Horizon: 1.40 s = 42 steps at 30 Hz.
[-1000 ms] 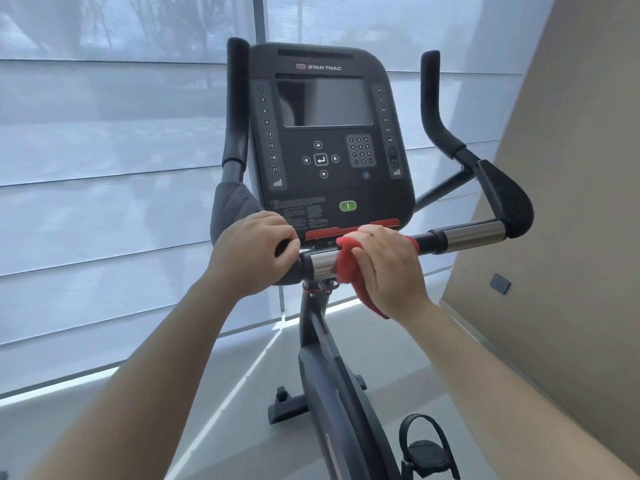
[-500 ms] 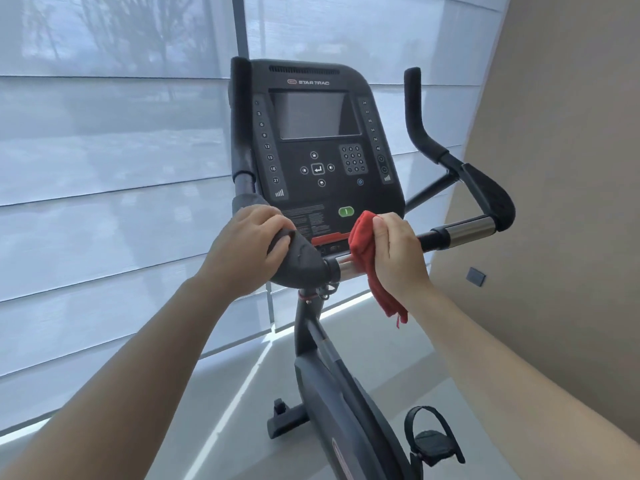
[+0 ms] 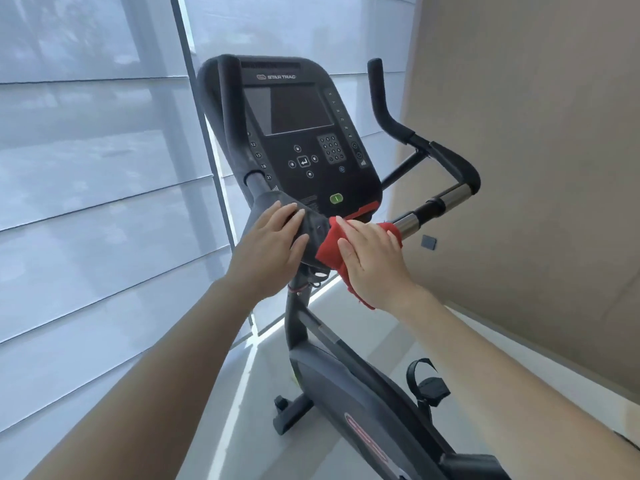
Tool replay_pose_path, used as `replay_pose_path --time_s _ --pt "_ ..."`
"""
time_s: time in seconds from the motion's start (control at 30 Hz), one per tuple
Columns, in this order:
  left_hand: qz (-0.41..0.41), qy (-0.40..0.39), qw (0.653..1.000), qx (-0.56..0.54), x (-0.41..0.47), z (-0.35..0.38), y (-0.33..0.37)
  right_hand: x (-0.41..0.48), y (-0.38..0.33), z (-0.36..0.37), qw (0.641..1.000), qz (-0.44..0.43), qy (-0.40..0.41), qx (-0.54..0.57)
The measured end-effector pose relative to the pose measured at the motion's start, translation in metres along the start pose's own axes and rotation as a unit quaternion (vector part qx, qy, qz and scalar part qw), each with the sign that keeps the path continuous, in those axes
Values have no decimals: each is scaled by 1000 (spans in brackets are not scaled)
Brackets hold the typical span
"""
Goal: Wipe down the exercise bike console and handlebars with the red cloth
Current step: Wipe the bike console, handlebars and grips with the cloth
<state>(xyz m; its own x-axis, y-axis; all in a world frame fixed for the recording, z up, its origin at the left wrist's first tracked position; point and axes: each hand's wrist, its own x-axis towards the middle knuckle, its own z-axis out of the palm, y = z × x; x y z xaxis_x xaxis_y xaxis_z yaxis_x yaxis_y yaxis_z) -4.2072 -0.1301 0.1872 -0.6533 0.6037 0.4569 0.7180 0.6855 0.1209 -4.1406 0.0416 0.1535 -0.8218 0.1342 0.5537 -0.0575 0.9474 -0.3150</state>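
cloth slides inward along the crossbar

our right hand (image 3: 372,261) lies flat, fingers together, pressing the red cloth (image 3: 330,252) over the handlebar crossbar (image 3: 412,221); a second ago it was curled around the bar through the cloth. the cloth has moved inward with it and now butts against the padded grip (image 3: 311,230) just left of the hand, a loose corner hanging below the wrist. our left hand (image 3: 273,245) has loosened as well, fingers lying open across that padded grip rather than wrapped round it. the bare chrome section beyond the right hand, out toward the bar end, looks like the stretch just covered. above both hands the console (image 3: 304,133) stands untouched by the cloth at this moment. we judge the middle of the bar is nearly done, with the upright horns (image 3: 379,98) probably still to wipe.
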Motion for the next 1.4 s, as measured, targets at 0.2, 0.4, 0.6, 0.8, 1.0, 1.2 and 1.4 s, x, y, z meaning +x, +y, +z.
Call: replay_pose_path --time_s 0.2,0.4,0.6,0.8,1.0,1.2,1.4 --pt "12 -9 1000 -17 -3 3 -3 -2 -11 7 999 32 21 24" --pt "16 2 1000 -20 -3 5 -5 9 -10 5 998 53 -11 37" --pt "26 29 999 -21 -2 13 -10 -1 -7 11 995 31 41 81" --pt "82 16 996 31 10 6 -26 -1 -5 6 989 27 70 129" --pt "118 8 993 22 37 4 -55 2 -28 8 979 73 124 145" --pt "203 -12 979 -22 58 -3 -86 15 -57 12 983 149 104 26" --pt "238 18 968 -74 60 6 -91 8 -71 23 969 235 70 -22"
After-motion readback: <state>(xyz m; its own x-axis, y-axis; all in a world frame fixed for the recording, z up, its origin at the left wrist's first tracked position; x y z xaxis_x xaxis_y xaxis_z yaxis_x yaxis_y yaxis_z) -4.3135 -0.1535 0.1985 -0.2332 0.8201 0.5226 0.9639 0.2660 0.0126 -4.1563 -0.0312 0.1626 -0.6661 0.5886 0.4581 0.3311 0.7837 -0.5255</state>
